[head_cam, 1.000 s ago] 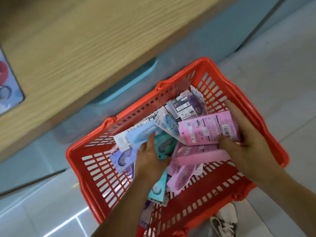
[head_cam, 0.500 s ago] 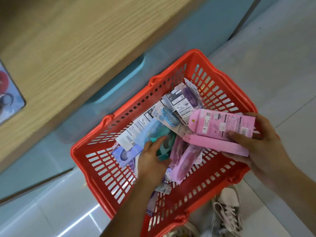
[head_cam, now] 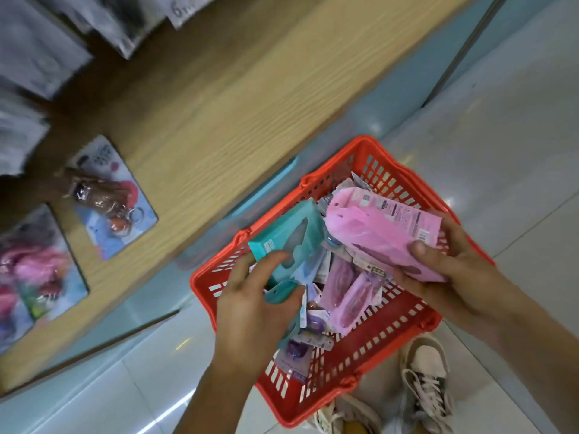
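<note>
A red plastic basket (head_cam: 369,364) stands on the floor, holding several small packaged items in purple, pink and blue. My left hand (head_cam: 253,308) grips teal packages (head_cam: 288,242) lifted above the basket's left side. My right hand (head_cam: 451,270) holds a stack of pink packages (head_cam: 382,233) over the basket's right side, thumb on top and fingers underneath. Purple packages (head_cam: 344,292) lie loose in the basket between my hands.
A wooden shelf (head_cam: 219,104) runs along the upper left, with carded keychain items (head_cam: 109,198) and pink items (head_cam: 34,270) on it. Blurred hanging packs (head_cam: 47,36) sit above. My shoes (head_cam: 423,386) stand on the pale tiled floor (head_cam: 501,136) beside the basket.
My left hand has picked teal packages out of the basket and raised them. My right hand lifted the pink packages higher. The view tilted up, showing more of the shelf.
</note>
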`<state>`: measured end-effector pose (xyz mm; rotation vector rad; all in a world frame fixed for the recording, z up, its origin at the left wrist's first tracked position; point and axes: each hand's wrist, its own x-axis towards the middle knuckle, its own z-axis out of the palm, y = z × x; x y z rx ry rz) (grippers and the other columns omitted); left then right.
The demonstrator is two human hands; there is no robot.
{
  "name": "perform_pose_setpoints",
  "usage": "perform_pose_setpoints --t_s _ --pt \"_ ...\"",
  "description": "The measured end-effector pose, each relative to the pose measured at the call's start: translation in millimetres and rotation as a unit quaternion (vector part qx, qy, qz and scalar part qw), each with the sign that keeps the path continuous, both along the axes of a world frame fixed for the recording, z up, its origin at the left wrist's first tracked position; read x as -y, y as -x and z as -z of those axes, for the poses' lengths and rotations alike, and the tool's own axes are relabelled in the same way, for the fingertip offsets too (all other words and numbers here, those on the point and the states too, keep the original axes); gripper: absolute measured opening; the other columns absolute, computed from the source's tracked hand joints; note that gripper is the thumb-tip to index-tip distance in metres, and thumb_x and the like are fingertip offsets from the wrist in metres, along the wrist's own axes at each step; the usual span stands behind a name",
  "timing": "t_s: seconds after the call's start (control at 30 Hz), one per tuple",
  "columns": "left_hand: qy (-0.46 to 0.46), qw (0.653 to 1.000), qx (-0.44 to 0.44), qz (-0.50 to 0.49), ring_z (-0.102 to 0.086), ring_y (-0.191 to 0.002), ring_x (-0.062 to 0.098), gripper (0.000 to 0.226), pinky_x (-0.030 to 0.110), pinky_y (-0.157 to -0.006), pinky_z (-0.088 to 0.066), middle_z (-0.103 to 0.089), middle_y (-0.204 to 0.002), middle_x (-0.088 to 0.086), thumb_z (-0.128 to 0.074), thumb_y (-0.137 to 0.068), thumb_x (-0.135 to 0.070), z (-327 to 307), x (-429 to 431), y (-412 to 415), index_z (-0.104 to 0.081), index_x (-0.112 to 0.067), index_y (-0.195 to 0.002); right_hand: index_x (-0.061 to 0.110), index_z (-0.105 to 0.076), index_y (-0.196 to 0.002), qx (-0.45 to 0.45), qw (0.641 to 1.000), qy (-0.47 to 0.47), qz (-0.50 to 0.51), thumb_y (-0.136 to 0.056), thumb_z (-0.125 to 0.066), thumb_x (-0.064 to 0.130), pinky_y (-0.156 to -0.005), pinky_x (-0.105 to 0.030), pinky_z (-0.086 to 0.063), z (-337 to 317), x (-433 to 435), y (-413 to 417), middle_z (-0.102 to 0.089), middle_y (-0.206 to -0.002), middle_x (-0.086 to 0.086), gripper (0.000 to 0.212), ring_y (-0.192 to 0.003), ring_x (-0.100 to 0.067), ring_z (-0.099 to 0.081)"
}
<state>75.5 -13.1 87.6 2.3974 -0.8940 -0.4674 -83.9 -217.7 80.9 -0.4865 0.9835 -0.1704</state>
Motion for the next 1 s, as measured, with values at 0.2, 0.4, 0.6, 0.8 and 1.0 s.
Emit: perform_pose_setpoints --t_s 0.2,0.4,0.6,0.8,1.0 --pt "0.09 0.993 -0.056 -0.045 -0.056 -0.072 0.01 0.045 0.015 -0.064 -0.045 -0.058 -0.092 -0.012 -0.083 -0.06 -0.029 -122.8 22.4 -5.3 -0.063 -0.044 -0.097 0.03 -0.056 -0.119 0.086 0.996 -0.01 0.027 -0.024 -0.102 0.023 -0.069 -0.035 -0.059 -90.7 7.3 -19.9 -0.069 -0.122 -0.005 0.106 -0.102 -0.026 -0.07" --pt "0.214 0.963 -0.08 -0.142 -0.054 -0.063 -0.001 0.041 0.006 -0.057 -0.041 -0.062 -0.075 -0.02 -0.083 -0.052 -0.027 -272.3 39.5 -6.6 -0.067 -0.046 -0.085 0.028 -0.052 -0.115 0.196 0.967 -0.086 0.135 -0.039 -0.101 0.022 -0.057 -0.017 -0.052 -230.2 14.5 -35.3 -0.059 -0.137 -0.011 0.091 -0.123 -0.026 -0.059" --pt "0.392 0.905 -0.09 -0.141 -0.066 -0.075 0.0 0.045 0.015 -0.066 -0.054 -0.074 -0.091 -0.013 -0.089 -0.047 -0.04 -451.9 34.9 -11.0 -0.069 -0.038 -0.087 0.029 -0.048 -0.121 0.288 0.942 -0.083 0.151 -0.05 -0.097 0.016 -0.057 -0.019 -0.053 -389.3 20.6 -42.4 -0.05 -0.144 -0.018 0.087 -0.112 -0.027 -0.065" --pt "0.547 0.781 -0.278 -0.114 -0.063 -0.059 0.008 0.056 0.02 -0.053 -0.053 -0.07 -0.083 -0.005 -0.095 -0.033 -0.049 -580.4 61.3 25.0 -0.071 -0.034 -0.081 0.021 -0.07 -0.114 0.403 0.892 -0.189 0.086 -0.028 -0.102 0.017 -0.056 -0.013 -0.054 -531.2 -2.0 -40.3 -0.071 -0.109 -0.018 0.092 -0.07 -0.016 -0.068" --pt "0.595 0.714 -0.362 -0.07 -0.062 -0.056 0.019 0.064 0.027 -0.052 -0.055 -0.063 -0.087 0.012 -0.099 -0.029 -0.035 -658.3 72.2 56.7 -0.068 -0.028 -0.085 0.001 -0.047 -0.142 0.373 0.926 -0.047 -0.028 -0.098 -0.044 0.052 -0.112 -0.044 -0.034 -625.4 -25.0 -25.6 -0.046 -0.145 -0.023 0.067 -0.134 -0.034 -0.047"
